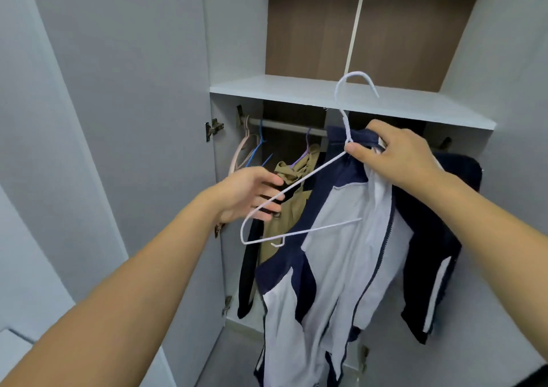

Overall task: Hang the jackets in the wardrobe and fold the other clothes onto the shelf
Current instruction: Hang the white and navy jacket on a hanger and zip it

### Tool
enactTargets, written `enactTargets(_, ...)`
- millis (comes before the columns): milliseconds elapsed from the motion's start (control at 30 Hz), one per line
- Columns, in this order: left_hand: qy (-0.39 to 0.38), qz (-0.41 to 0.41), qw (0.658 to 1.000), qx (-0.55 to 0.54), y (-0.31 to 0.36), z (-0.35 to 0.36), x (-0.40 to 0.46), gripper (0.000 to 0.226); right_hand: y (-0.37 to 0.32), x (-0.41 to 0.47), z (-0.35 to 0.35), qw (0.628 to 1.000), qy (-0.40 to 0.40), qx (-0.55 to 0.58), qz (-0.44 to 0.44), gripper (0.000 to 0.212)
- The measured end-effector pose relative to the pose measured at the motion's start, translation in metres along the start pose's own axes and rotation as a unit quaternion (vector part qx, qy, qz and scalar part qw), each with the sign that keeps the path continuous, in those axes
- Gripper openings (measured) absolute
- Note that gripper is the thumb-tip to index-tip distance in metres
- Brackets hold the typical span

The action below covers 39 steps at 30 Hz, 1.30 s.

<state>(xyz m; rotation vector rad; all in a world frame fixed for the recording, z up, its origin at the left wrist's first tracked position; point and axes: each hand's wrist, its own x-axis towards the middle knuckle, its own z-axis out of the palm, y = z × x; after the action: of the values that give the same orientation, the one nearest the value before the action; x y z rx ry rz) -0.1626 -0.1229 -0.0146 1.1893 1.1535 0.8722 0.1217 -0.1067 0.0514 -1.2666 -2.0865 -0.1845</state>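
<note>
Jackets are what we are handling, and the one in our grasp is a navy and white jacket (341,238) that hangs down in front of the open wardrobe (237,46), right of centre in the view. Our right hand (397,155) has its fingers curled round the jacket's collar and pinches the neck of a white wire hanger (296,185) with the thumb, so both are held together just below the shelf (296,90). The hanger's hook rises in front of the shelf edge, while its triangle slants down to the left, outside the jacket on that side. Our left hand (252,194) reaches in from the left with its fingers curled loosely about the hanger's upper left arm; how firmly it grips we cannot tell. Behind the hands, farther in, a rail (284,126) runs under the shelf. On it hang a khaki garment (284,206) on a purple hanger (305,152), and, to the left near the hinge side, a blue hanger (261,143) and a pink hanger (240,155) with nothing on them. A dark garment (430,238) with a white stripe hangs at the right, behind the jacket we hold. The wardrobe door (133,90) stands open on the left.
</note>
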Motion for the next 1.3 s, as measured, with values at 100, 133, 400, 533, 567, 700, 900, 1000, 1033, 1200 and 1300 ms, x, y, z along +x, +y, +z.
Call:
enactTargets(100, -0.034, -0.012, 0.976, 0.214, 0.004, 0.019, 0.024, 0.013, 0.008, -0.002, -0.017, 1.0, 0.01, 0.002, -0.019, 0.034)
enactTargets(133, -0.052, -0.009, 0.969, 0.24, 0.004, 0.031, 0.034, 0.015, 0.009, -0.003, -0.021, 1.0, 0.013, -0.001, -0.026, 0.033)
enactTargets(400, -0.291, -0.009, 0.93, 0.225, -0.029, 0.123, 0.081, 0.073, 0.03, -0.014, -0.05, 0.996, 0.029, -0.027, -0.074, 0.038)
enactTargets(533, -0.332, -0.065, 0.905, 0.256, -0.06, 0.13, 0.092, 0.048, 0.049, -0.027, -0.06, 0.994, 0.055, -0.059, -0.075, 0.044)
enactTargets(567, -0.321, -0.084, 0.909, 0.253, -0.068, 0.13, 0.094, 0.044, 0.051, -0.028, -0.06, 0.993, 0.059, -0.064, -0.077, 0.045)
enactTargets(700, -0.237, -0.097, 0.951, 0.176, -0.099, 0.119, 0.09, 0.022, 0.056, -0.026, -0.057, 0.991, 0.059, -0.079, -0.093, 0.049)
enactTargets(900, -0.006, -0.033, 0.999, -0.038, -0.068, 0.044, 0.074, 0.023, 0.061, -0.021, -0.034, 0.981, 0.042, -0.154, -0.107, 0.044)
enactTargets(1000, -0.031, -0.048, 0.998, 0.014, -0.027, -0.005, 0.051, 0.022, 0.064, -0.017, -0.016, 0.979, 0.065, -0.175, -0.082, 0.047)
enactTargets(1033, -0.037, -0.052, 0.998, 0.031, -0.017, -0.018, 0.044, 0.022, 0.066, -0.015, -0.011, 0.978, 0.073, -0.18, -0.077, 0.049)
enactTargets(1200, 0.0, -0.053, 0.994, 0.096, 0.013, -0.044, 0.023, 0.03, 0.06, -0.007, 0.008, 0.97, 0.114, -0.197, -0.09, 0.042)
enactTargets(1300, 0.042, -0.05, 0.994, 0.09, 0.019, -0.037, 0.019, 0.029, 0.053, -0.001, 0.018, 0.971, 0.13, -0.184, -0.081, 0.042)
